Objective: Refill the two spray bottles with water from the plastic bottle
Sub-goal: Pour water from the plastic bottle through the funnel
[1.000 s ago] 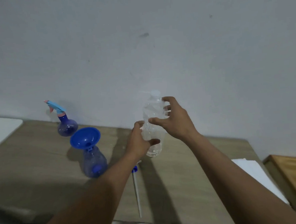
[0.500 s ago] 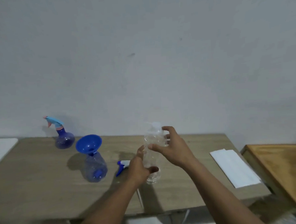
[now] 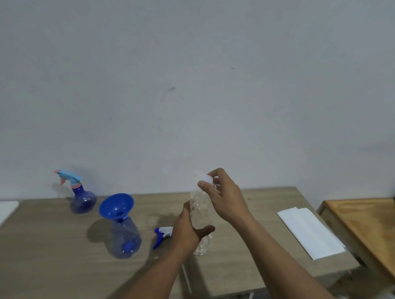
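Two hands: both on the clear plastic bottle, which stands upright on the tabletop at about 6 o'clock of the scene's centre.
Left hand: fingers wrapped round the bottle's lower body, thumb across its front.
Right hand: fingers pinching the white cap at the top (on or off the neck, I cannot tell).
Spray bottles: the open one at 9 o'clock of the plastic bottle carries a blue funnel, tilted; the far one, at 10 o'clock, still wears its trigger head.
Loose trigger head: lying on the tabletop just left of the left hand.
Squeeze risk: thin walls; a hard grip as the cap comes free would likely push water out of the neck.
Funnel risk: tilted and light, so a fast pour could tip it or overflow it.
Knock risk: swinging the bottle leftward could catch the loose trigger head.
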`<action>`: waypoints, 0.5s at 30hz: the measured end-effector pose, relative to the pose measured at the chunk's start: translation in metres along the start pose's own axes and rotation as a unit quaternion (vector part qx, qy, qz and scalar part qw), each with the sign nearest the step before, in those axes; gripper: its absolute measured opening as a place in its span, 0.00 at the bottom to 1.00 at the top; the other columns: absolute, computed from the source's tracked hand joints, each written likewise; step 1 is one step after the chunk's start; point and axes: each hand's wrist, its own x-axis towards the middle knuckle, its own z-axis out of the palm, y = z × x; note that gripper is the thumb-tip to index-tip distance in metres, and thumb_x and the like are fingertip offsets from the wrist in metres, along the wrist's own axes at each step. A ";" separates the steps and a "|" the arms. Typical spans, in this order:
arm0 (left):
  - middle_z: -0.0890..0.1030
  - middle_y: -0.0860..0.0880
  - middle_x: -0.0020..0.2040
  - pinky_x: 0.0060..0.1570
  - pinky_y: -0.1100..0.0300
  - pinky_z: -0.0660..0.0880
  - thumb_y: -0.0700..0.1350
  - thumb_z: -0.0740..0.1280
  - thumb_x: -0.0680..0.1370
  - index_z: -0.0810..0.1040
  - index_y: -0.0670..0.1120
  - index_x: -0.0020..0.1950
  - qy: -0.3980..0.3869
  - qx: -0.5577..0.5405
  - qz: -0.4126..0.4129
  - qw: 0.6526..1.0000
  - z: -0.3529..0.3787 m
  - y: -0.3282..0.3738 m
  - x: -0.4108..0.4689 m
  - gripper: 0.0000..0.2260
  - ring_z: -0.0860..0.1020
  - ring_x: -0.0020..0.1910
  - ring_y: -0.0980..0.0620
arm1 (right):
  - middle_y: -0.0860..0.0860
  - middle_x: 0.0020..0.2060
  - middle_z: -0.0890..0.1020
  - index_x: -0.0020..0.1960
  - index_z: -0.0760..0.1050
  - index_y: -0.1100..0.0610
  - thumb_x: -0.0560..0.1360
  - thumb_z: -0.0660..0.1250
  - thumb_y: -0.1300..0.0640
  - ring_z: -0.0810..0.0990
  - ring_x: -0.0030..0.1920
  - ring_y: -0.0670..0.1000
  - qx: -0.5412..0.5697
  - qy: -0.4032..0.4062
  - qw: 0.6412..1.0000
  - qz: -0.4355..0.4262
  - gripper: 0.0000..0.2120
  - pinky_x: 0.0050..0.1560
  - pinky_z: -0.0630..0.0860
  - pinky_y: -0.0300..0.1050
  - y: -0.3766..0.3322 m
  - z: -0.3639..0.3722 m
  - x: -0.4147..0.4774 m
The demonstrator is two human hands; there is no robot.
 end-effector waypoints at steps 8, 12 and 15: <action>0.75 0.56 0.65 0.63 0.56 0.72 0.53 0.81 0.65 0.62 0.54 0.73 -0.001 -0.004 -0.006 1.000 0.001 0.003 0.004 0.43 0.73 0.67 0.50 | 0.41 0.54 0.82 0.61 0.74 0.47 0.80 0.66 0.49 0.79 0.55 0.41 0.006 -0.015 0.999 -0.037 0.10 0.56 0.76 0.43 0.008 -0.004 0.007; 0.75 0.55 0.65 0.59 0.60 0.71 0.54 0.81 0.65 0.62 0.54 0.73 0.007 0.002 -0.008 1.000 0.003 0.001 0.008 0.42 0.74 0.66 0.51 | 0.44 0.48 0.80 0.55 0.70 0.48 0.76 0.71 0.43 0.79 0.51 0.45 0.016 0.003 1.000 -0.004 0.15 0.47 0.73 0.40 0.005 -0.002 0.012; 0.75 0.53 0.67 0.62 0.57 0.72 0.54 0.81 0.65 0.61 0.55 0.74 0.006 0.000 -0.009 1.000 0.004 0.000 0.010 0.43 0.74 0.67 0.50 | 0.42 0.52 0.82 0.55 0.74 0.48 0.79 0.67 0.48 0.79 0.59 0.44 0.016 -0.027 0.999 -0.024 0.07 0.58 0.77 0.45 0.009 -0.005 0.018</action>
